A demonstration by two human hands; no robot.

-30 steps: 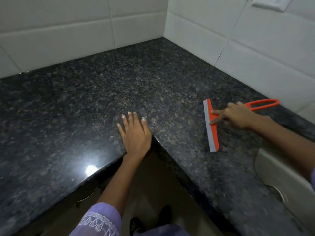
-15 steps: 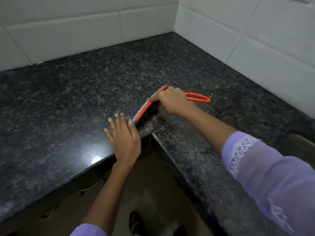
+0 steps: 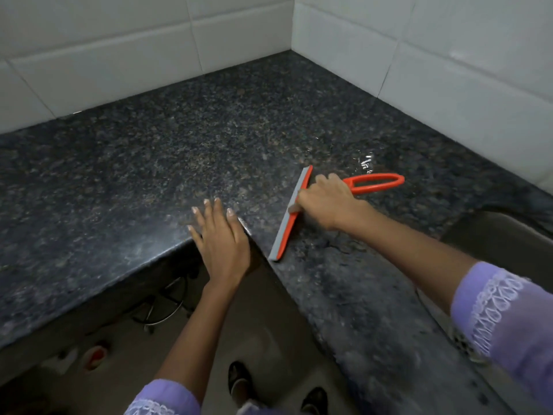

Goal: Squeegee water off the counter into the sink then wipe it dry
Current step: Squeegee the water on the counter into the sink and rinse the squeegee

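An orange squeegee [image 3: 282,235] with a grey rubber blade lies blade-down on the dark speckled granite counter [image 3: 155,151], its lower end near the inner corner of the counter's edge. My right hand [image 3: 326,202] grips it where the looped handle meets the blade. My left hand [image 3: 221,238] rests flat on the counter's inner corner, fingers spread, holding nothing. A small wet patch of water [image 3: 366,163] glistens just beyond the handle. The steel sink [image 3: 508,235] shows at the right edge.
White tiled walls [image 3: 449,70] meet in the far corner behind the counter. Below the counter's edge lie the floor, my dark shoes [image 3: 239,381], a wire stand and some small items under the left counter.
My right hand has pulled the squeegee from beside my left hand rightwards, and the blade has turned steeper. The left hand stays flat on the corner.
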